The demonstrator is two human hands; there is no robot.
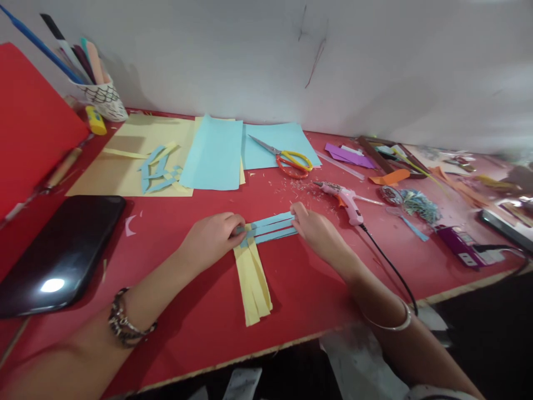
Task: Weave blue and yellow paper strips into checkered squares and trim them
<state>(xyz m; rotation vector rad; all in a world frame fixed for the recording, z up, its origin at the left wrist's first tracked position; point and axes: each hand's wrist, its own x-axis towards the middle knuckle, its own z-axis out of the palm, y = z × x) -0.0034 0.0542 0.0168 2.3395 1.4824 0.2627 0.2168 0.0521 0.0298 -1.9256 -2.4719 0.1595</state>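
Blue paper strips (272, 229) run sideways across the red table, crossing yellow paper strips (252, 280) that hang toward the front edge. The two colours overlap in a small woven corner. At that corner my left hand (220, 236) is closed, its fingers pinching the crossing; a small grey piece shows by the fingertips. My right hand (312, 225) is closed on the right ends of the blue strips, holding them a little apart from one another. The fingers hide both strip ends.
Behind lie scissors (287, 157) on blue sheets (214, 153), and a yellow sheet (95, 161) with paper scraps. A pink glue gun (343, 201) with a cord lies right. A black glossy object (62, 250) is left, a pen cup (104, 100) at the back.
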